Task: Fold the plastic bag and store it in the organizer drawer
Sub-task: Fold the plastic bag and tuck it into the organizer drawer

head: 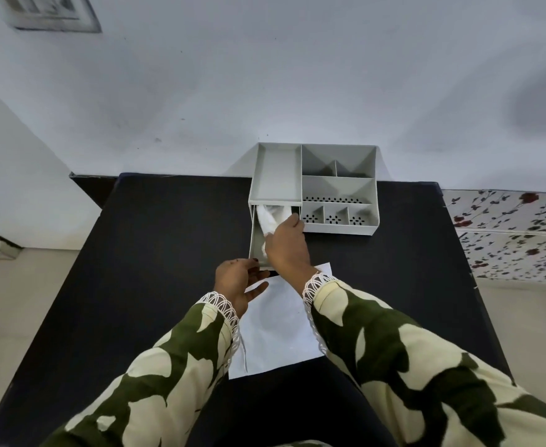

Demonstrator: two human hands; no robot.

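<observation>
right hand (286, 243) – fingers closed on the bag (270, 221), pressing it into the pulled-out drawer (255, 243) | bag – crumpled white, mostly inside drawer under the organizer (313, 185) | left hand (237, 279) – fingers loosely spread at drawer's front edge, holding nothing | paper (275, 330) on black tabletop (168, 253)

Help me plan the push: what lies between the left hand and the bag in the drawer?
In the head view, only the drawer's front wall and bare floor separate the left hand from the bag, which the right hand holds.
</observation>
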